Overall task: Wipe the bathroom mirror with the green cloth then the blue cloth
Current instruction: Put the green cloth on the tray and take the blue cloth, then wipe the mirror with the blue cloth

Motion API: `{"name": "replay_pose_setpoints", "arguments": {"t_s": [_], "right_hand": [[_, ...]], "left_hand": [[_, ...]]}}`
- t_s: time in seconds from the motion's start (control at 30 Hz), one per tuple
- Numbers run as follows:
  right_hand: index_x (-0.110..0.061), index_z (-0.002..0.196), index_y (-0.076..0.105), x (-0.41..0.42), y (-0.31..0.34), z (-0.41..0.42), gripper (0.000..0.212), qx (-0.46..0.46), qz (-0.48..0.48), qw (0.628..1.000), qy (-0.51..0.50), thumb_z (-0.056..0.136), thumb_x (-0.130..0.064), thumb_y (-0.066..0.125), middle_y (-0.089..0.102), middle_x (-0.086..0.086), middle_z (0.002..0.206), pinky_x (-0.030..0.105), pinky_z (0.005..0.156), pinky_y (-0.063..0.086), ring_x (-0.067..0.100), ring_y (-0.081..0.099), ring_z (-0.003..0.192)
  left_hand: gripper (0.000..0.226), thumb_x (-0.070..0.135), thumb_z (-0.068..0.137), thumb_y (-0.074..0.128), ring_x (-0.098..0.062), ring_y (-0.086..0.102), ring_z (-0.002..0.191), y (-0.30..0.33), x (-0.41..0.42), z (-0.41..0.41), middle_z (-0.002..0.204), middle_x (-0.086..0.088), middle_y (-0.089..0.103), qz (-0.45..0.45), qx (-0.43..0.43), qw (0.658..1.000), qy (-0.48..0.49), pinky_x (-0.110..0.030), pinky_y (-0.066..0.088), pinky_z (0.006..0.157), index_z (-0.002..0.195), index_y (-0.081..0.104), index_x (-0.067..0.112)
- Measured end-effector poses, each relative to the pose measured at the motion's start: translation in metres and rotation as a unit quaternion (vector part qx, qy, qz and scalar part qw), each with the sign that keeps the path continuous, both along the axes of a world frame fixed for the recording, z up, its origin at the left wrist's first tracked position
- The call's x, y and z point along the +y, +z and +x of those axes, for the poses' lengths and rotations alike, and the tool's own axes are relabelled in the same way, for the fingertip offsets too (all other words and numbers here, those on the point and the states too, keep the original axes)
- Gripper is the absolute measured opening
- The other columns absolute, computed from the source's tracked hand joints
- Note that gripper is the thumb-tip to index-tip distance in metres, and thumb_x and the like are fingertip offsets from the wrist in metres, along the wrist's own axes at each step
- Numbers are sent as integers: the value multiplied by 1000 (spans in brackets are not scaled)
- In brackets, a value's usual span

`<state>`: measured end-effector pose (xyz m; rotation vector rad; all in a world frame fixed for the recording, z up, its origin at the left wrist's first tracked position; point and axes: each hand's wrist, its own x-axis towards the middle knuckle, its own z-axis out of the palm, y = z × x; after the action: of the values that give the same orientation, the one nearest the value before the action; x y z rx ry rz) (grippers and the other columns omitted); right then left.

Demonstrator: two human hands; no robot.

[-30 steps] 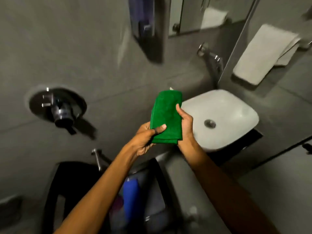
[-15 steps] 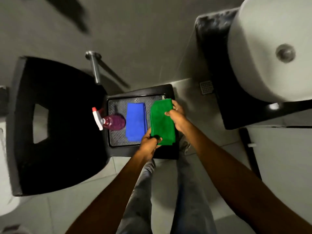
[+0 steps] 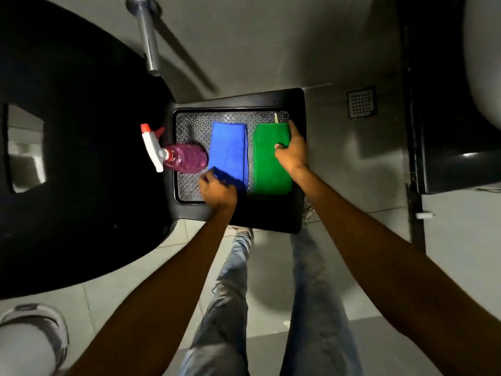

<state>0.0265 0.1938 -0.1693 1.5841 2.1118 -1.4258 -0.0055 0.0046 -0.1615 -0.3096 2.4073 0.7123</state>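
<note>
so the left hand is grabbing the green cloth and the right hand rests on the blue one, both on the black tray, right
Not quite: the colours are swapped. In the head view the left hand is grabbing the near corner of the blue cloth, and the right hand rests on the green cloth. Both cloths do lie on the black tray.

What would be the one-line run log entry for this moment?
left hand: gripping blue cloth | right hand: on green cloth | both in tray
</note>
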Motion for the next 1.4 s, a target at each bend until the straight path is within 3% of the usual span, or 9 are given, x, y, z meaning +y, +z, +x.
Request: {"name": "replay_pose_setpoints", "arguments": {"t_s": [0.23,0.37,0.47,0.77,0.87,0.97,1.1,1.27,1.4], "right_hand": [[-8,148,43,-21,6,21,64,57,-76,995,-34,88,3,62,52,14,148,34,113,43,26,53,134],[1,135,56,-28,37,31,41,87,-176,975,-102,94,6,53,61,24,136,30,100,46,29,60,124],[2,129,61,-30,62,42,36,67,-252,946,-195,96,3,48,61,30,133,44,106,47,42,56,128],[-13,140,51,9,231,-15,49,425,-445,673,-410,100,-34,32,60,12,135,44,101,44,30,60,115],[-14,124,61,57,321,-41,56,542,-392,624,-403,101,-50,24,73,11,110,44,92,47,32,65,102],[-16,110,65,98,405,-50,49,615,-354,603,-365,102,-48,29,76,10,98,40,86,52,32,69,92],[-16,106,67,151,506,-39,43,681,-296,582,-332,100,-47,39,67,11,103,45,100,45,33,62,93],[-16,90,83,218,591,-21,57,764,-188,554,-271,99,-48,37,80,7,93,36,68,64,26,77,79],[-18,114,68,257,647,-39,46,753,-23,621,-217,98,-51,40,74,2,99,23,77,55,14,68,90]], "left_hand": [[59,40,82,76,-35,67,119,-15,-1,-35,128,-20,70,-43,-132,990,-32,-41,56,102,127,63,4],[15,17,85,74,-14,65,57,11,14,-40,92,-13,66,115,-171,974,95,-17,48,46,88,65,6],[16,-1,89,61,-12,65,58,56,41,-45,88,-11,67,268,-218,919,191,-22,57,52,103,64,6],[19,4,93,61,-19,72,74,281,136,-69,106,-15,72,436,-288,851,49,-30,64,70,110,69,5],[23,30,95,66,-17,70,78,356,152,-77,99,-6,71,304,-103,925,-205,-19,52,55,110,68,13],[52,53,97,54,-32,58,120,432,175,-91,121,-11,60,213,172,893,-357,-34,47,98,125,59,9],[52,51,99,43,-25,50,128,562,225,-105,135,-7,55,285,420,744,-435,-32,37,109,136,54,15],[48,49,99,43,-21,51,125,706,285,-119,133,-4,57,270,617,559,-485,-37,44,107,131,60,18],[52,48,99,40,-26,43,142,788,326,-135,145,-9,50,223,682,516,-468,-43,37,117,138,55,16]]}}
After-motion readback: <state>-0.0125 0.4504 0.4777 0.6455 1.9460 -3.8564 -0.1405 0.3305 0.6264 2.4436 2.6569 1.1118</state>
